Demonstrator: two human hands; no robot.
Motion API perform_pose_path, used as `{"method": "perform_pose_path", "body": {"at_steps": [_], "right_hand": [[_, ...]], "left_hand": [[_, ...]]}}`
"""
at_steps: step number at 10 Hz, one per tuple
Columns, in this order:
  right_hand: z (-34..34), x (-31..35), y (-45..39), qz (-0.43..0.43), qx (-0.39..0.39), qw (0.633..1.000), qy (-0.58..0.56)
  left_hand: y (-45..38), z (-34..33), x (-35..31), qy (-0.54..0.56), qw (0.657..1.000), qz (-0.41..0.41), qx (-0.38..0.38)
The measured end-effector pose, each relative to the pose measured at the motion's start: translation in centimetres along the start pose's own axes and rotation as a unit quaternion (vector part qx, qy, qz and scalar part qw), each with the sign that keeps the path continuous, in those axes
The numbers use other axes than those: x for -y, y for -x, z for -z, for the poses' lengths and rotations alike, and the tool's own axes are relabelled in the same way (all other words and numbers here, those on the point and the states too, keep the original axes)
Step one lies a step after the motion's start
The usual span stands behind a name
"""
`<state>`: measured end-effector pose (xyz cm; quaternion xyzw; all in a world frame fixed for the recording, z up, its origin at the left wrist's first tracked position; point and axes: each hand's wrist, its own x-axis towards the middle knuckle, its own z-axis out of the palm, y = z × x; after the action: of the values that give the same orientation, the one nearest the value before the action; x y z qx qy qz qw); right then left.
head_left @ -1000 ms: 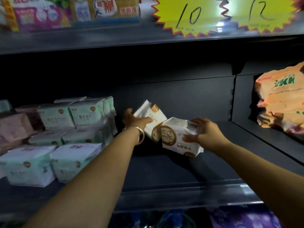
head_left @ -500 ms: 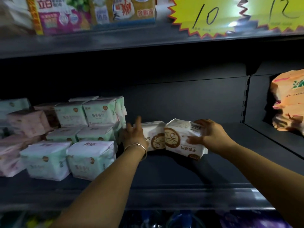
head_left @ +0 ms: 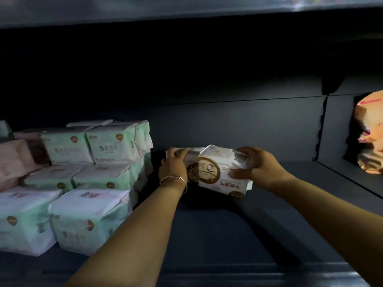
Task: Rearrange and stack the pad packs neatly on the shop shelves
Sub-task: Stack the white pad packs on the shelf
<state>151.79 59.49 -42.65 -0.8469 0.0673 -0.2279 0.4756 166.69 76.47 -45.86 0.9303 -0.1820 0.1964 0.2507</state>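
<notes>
Judging by the green packs (head_left: 99, 177) already stacked at the shelf (head_left: 228, 235) left end, the person (both hands gripping) has two white packs left: left hand (head_left: 174, 167) on the rear pack (head_left: 191, 160), right hand (head_left: 257, 167) holding the front pack (head_left: 220, 172) mid-shelf.

dark shelf (head_left: 238, 235), green pad packs (head_left: 91, 218)
</notes>
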Motion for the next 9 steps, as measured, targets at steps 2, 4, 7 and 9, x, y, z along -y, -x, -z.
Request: {"method": "perform_pose_path", "body": {"at_steps": [2,4,7,9], "right_hand": [[-0.9,-1.8,-2.6,0.002,0.006,1.000,0.010],[-1.2,-2.5,-3.2,-0.011,0.015,1.000,-0.011],[-0.6,-1.7,-2.3,-0.033,0.012,0.999,-0.040],[0.6,-0.2,-0.1,-0.062,0.012,0.993,-0.097]], "left_hand": [[-3.1,-1.6,0.2,-0.001,1.000,-0.001,-0.005],[-4.6,-2.7,0.6,-0.014,1.000,-0.017,-0.010],[-3.5,-1.1,0.7,0.083,0.995,0.044,0.038],[-0.7,1.5,-1.0,0.140,0.989,0.037,0.003]]}}
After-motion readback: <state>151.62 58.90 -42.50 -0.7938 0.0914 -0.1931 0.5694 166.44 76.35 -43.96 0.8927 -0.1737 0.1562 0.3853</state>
